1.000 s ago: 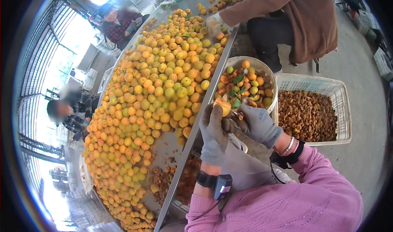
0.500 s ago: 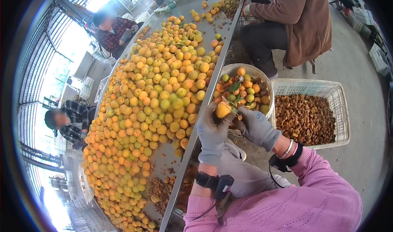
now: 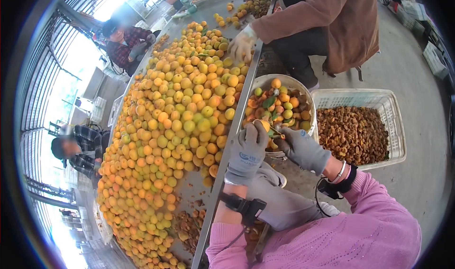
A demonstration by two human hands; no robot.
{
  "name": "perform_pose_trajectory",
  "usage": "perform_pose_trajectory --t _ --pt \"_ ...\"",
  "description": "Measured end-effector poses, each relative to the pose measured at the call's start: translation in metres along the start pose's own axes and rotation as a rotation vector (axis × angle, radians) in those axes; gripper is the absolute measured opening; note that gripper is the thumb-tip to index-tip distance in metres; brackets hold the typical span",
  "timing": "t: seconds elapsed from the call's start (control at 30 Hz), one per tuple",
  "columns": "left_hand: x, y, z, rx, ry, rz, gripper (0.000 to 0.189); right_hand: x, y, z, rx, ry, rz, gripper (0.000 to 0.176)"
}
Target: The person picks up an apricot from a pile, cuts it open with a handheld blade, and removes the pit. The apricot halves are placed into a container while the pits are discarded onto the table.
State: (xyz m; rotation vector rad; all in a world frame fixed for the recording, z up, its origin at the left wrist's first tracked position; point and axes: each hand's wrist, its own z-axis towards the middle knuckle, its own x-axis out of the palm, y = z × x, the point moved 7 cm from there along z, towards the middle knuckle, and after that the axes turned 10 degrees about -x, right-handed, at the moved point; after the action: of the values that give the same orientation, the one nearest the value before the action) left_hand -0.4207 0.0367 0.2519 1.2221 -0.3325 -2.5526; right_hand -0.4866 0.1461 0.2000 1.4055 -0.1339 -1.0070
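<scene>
Grey-gloved, my left hand grips an orange fruit at the near side of the bucket, presumably to steady it, but whether my right hand's fingers grip anything I cannot tell.

A yellow-orange fruit, rounded and smooth, sits raised in the gloved left hand, its lower part hidden by fingers, between the counter's metal edge and the right hand.
</scene>
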Motion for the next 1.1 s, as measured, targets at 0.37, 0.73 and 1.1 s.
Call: perform_pose_trajectory --t 0.37,0.73,1.1 --pt "0.059 0.028 -0.007 -1.147 0.089 -2.275 0.028 -0.028 -0.030 0.008 0.024 -0.262 -0.127 0.023" --pt "0.062 -0.004 -0.024 -1.285 0.168 -2.382 0.030 -0.009 -0.003 0.001 -0.230 -0.026 -0.221 0.028" --pt "0.061 -0.010 -0.027 -1.314 0.324 -2.358 0.035 -0.016 -0.003 0.000 -0.168 -0.024 -0.208 0.020"
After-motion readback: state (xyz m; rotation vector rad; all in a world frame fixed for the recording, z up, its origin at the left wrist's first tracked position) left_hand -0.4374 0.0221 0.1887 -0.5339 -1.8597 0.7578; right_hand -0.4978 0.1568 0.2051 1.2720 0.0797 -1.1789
